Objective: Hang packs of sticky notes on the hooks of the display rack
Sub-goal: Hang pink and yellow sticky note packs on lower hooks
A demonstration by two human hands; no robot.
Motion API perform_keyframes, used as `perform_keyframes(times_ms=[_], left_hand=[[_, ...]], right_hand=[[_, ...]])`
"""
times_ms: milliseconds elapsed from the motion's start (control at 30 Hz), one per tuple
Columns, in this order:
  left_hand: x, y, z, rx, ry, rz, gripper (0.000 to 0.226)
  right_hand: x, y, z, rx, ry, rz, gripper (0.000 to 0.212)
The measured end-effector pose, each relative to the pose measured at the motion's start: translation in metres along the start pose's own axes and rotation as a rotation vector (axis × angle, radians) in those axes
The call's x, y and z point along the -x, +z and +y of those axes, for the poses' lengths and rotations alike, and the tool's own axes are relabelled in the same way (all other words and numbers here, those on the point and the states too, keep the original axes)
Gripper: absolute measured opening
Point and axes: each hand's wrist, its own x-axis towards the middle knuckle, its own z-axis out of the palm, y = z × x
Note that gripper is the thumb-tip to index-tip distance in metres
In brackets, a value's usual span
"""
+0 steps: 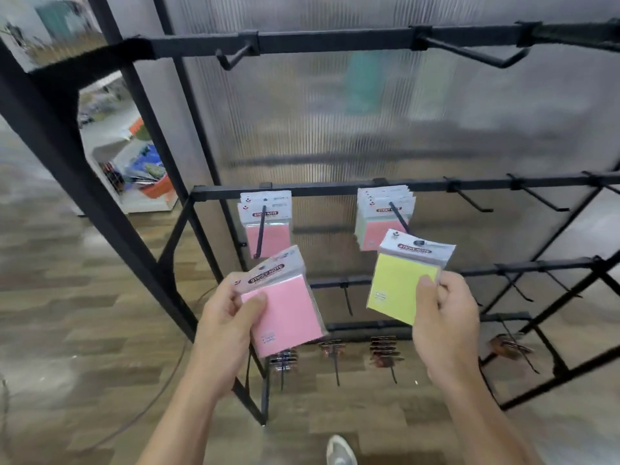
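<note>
The pink pack (285, 310) in the left hand (224, 327) has a pale header card with a dark, red-edged banner that reads "STICKY NOTE", tilted up to the right. The yellow pack (401, 286) in the right hand (446, 317) bears the same "STICKY NOTE" banner on its header. Farther off, the left hanging packs (278, 229) show "STICKY NOTE" on the front card, partly crossed by the hook (261, 231). The right hanging stack (379, 216) shows the same words, blurred. A small red logo sits in the headers' upper left corners, unreadable. The fine print on the headers and low on both held pads is too small to read.
</note>
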Motion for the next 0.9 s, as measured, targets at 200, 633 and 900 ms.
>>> perform_keyframes(times_ms=[200, 633, 900], left_hand=[[0.019, 0.022, 0.003, -0.058, 0.059, -0.096, 0.027], [0.014, 0.190, -0.006, -0.110, 0.008, -0.354, 0.044], [0.022, 0.367, 0.001, -0.055, 0.006, -0.528, 0.039]], right_hand=[[0.030, -0.032, -0.008, -0.049, 0.029, 0.022, 0.015], [0.021, -0.179, 0.013, -0.031, 0.145, 0.269, 0.020], [-0.037, -0.310, 0.047, -0.069, 0.156, 0.352, 0.031]])
